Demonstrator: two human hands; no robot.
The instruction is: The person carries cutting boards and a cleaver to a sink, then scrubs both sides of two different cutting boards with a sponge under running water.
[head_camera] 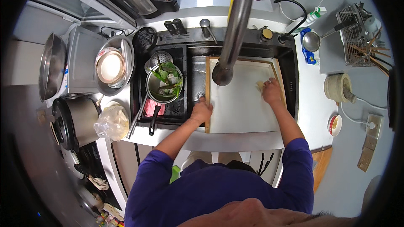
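A white drawer-like tray with wooden edges rests tilted in the black sink, under the grey faucet. My left hand grips its left wooden edge. Near the tray's right side, my right hand is closed on a small pale yellowish piece, perhaps a sponge or cloth, over the white surface. Left of the tray, a saucepan holding green peppers and leaves stands on a black drainer insert, with a pink cloth partly beneath it.
Stacked bowls in a metal basin, a plastic bag and a large pot stand at left. On the right are a stone mortar, a small bowl, a ladle and a wire utensil rack.
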